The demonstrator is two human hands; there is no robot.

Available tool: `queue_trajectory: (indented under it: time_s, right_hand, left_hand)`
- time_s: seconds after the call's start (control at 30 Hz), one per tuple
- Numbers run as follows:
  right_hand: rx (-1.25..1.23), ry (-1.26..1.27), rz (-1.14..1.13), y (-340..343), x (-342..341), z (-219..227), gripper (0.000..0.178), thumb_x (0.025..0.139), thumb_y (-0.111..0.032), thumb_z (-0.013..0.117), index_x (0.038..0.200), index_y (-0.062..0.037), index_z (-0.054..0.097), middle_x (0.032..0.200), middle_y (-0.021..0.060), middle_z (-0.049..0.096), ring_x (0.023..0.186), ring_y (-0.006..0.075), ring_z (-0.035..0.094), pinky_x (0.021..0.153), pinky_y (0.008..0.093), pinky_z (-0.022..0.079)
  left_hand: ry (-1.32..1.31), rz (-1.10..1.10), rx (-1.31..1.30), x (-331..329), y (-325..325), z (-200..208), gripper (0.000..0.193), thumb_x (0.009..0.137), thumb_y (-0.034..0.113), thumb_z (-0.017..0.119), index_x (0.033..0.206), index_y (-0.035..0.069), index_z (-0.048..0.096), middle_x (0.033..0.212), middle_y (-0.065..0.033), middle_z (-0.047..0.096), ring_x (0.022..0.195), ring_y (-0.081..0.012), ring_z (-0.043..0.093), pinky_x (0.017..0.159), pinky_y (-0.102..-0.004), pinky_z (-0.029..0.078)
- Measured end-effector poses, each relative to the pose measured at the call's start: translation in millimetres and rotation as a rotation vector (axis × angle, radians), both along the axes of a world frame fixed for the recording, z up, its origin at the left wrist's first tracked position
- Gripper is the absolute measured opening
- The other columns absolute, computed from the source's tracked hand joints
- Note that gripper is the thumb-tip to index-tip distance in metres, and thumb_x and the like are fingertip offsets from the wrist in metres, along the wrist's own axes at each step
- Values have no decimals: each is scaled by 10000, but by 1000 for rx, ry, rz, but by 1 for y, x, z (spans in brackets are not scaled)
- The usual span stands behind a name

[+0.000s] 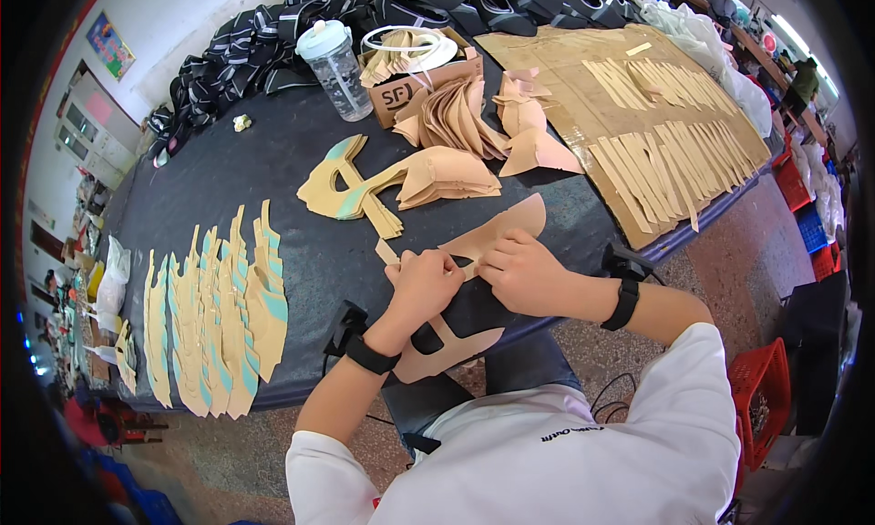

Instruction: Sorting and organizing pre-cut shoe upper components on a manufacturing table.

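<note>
At the front edge of the table, both my hands pinch a flat tan cut-out piece (504,222) with openings in it. My left hand (425,283) has its fingers closed on the middle of the piece, and a narrow strip of tan material sticks out beyond it. Close beside it, my right hand (523,272) pinches the part next to the wide upper flap. Below my hands, a curved tan part (451,355) hangs toward my lap; whether it is one with the upper flap, I cannot tell. My fingers hide the spot between them.
Beyond my hands lie stacked tan pieces with teal marks (339,197) and folded pinkish-tan pieces (448,174). Rows of similar pieces (214,320) are on the left. Narrow strips (647,174) lie on cardboard (570,78). A bottle (335,74) stands by a cardboard box (428,86).
</note>
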State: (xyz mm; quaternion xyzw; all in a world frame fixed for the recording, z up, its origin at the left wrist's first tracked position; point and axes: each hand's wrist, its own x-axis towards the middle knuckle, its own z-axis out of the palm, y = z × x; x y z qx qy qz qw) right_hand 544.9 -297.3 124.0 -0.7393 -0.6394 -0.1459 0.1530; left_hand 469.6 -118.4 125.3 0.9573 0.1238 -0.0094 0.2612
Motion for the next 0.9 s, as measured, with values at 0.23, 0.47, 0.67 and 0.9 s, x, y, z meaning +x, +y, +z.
queue_trajectory:
  time_s: [0.23, 0.47, 0.67, 0.9]
  right_hand:
    - [-36, -304, -10, 9, -13, -6, 165, 647, -143, 608, 741, -27, 677, 738, 56, 549, 781, 202, 554, 731, 330, 405]
    - [-211, -379, 128, -1, -9, 10, 210, 648, -157, 617, 806, -53, 709, 799, 69, 574, 800, 206, 556, 732, 322, 414]
    - [-153, 124, 188, -8, 26, 18, 273, 696, -160, 636, 956, -78, 637, 890, 66, 584, 899, 233, 564, 802, 355, 431]
    - [-137, -204, -152, 7, 32, 26, 128, 688, -133, 624, 797, -79, 588, 752, 57, 575, 817, 216, 589, 765, 333, 411]
  left_hand:
    - [4, -14, 14, -1, -2, 3, 205, 754, 292, 642, 755, 93, 693, 691, -38, 639, 831, -239, 531, 736, -401, 300]
    - [-441, -296, 320, -64, -30, 31, 481, 653, 293, 752, 1036, 37, 614, 1021, -115, 577, 896, -245, 527, 810, -389, 363]
    - [-505, -648, 554, -113, -6, 0, 463, 767, 155, 590, 1198, -9, 547, 1112, -158, 573, 1061, -336, 535, 856, -400, 467]
    - [-144, -513, -130, -103, 34, 57, 445, 741, 4, 583, 1183, -19, 539, 1107, -149, 603, 1042, -278, 594, 902, -365, 476]
